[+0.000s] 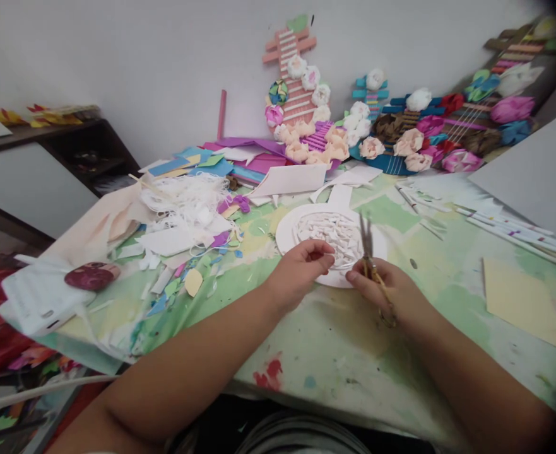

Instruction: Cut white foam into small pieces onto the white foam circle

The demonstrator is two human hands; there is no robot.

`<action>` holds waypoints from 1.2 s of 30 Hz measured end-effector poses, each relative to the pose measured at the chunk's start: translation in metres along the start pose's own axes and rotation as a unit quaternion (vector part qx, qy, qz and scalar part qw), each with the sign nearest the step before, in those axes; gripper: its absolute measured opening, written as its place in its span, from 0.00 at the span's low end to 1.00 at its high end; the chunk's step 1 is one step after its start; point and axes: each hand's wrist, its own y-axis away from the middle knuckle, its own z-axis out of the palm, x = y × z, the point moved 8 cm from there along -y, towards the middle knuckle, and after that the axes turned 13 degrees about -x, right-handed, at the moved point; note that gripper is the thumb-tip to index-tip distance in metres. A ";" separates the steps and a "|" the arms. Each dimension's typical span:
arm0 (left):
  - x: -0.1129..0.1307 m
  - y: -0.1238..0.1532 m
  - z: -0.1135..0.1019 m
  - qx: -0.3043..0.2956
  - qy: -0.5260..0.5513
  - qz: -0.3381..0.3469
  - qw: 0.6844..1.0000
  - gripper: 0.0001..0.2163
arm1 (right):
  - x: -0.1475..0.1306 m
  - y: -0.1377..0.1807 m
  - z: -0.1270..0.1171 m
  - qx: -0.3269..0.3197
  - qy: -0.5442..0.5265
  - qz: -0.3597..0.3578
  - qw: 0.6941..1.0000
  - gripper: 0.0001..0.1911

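My right hand (386, 287) is wrapped around a pair of scissors (366, 243) with gold-coloured handles; the blades point up and away from me. My left hand (301, 268) is closed in a pinch just left of them, and whatever lies between its fingertips is too small to make out. Behind both hands a round white cardboard piece (284, 233) lies flat on the table, with a straight white strip (341, 197) reaching out from its far side. Crumpled white paper bits (327, 228) fill its middle. The hands hide part of its near edge.
Paint-stained cloth covers the table (306, 353). White string (187, 195) and coloured paper scraps (193, 282) lie left, near a white box (36, 299). Flower-decorated paper guitars (296, 82) lean on the wall. Rolled sticks (509, 227) and a yellow sheet (524, 299) lie right.
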 end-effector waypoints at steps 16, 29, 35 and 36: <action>-0.007 0.004 0.012 -0.028 0.121 -0.011 0.992 0.05 | -0.012 0.006 0.010 0.010 0.266 0.018 0.964 0.19; -0.006 0.005 0.013 -0.022 0.086 -0.030 0.996 0.05 | -0.011 0.004 0.008 0.000 0.327 0.050 0.944 0.24; -0.007 0.006 0.013 -0.019 0.075 -0.039 0.996 0.05 | -0.012 0.005 0.009 0.008 0.325 0.032 0.945 0.23; -0.007 0.006 0.014 -0.024 0.071 -0.042 0.996 0.05 | -0.012 0.006 0.009 0.010 0.322 0.026 0.946 0.23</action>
